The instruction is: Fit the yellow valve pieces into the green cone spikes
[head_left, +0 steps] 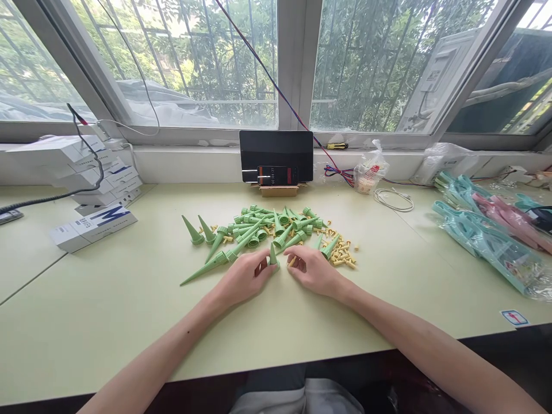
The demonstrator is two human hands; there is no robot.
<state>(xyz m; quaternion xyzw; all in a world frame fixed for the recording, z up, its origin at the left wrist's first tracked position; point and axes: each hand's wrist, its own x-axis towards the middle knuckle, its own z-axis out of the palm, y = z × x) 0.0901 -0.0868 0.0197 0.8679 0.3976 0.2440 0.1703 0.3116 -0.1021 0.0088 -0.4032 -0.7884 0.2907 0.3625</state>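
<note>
Head view, hands [248,272] holding green cone [273,256], yellow peg [292,261], box [94,227] lettered "M"

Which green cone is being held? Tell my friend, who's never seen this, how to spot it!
Start at the pale table below the windows and find the heap of green cones. On the heap's near side is the person's left grip, holding one green cone with its tip up. Unlike the loose ones behind it, this one is held.
</note>
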